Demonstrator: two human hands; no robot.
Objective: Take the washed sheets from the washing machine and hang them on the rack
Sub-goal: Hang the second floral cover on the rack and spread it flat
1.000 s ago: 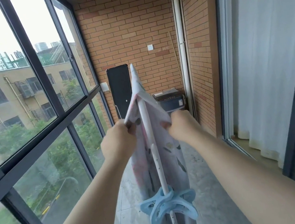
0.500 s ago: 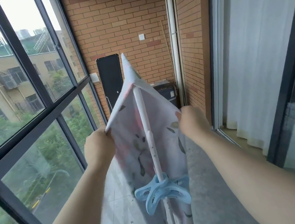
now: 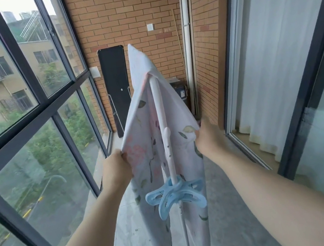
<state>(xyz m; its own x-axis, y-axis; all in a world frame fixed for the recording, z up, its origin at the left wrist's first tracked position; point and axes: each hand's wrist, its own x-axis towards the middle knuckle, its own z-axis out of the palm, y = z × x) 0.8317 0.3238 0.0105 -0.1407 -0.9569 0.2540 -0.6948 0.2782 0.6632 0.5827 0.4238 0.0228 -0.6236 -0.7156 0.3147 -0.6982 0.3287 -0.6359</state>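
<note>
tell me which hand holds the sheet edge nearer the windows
The left hand. It grips the floral sheet on the window side of the white rack pole; the right hand grips the edge toward the curtain.

You have one view, a wide-angle camera on your head. It faces forward and slightly down along the balcony toward the brick wall (image 3: pixel 127 10), with the window (image 3: pixel 24 98) on your left and the curtain (image 3: pixel 275 61) on your right. Your left hand (image 3: pixel 117 169) and right hand (image 3: pixel 207 141) sit close, mid-frame, at the sheet (image 3: pixel 143 130) on the rack (image 3: pixel 160 112). Your arms enter from the bottom corners.
</note>
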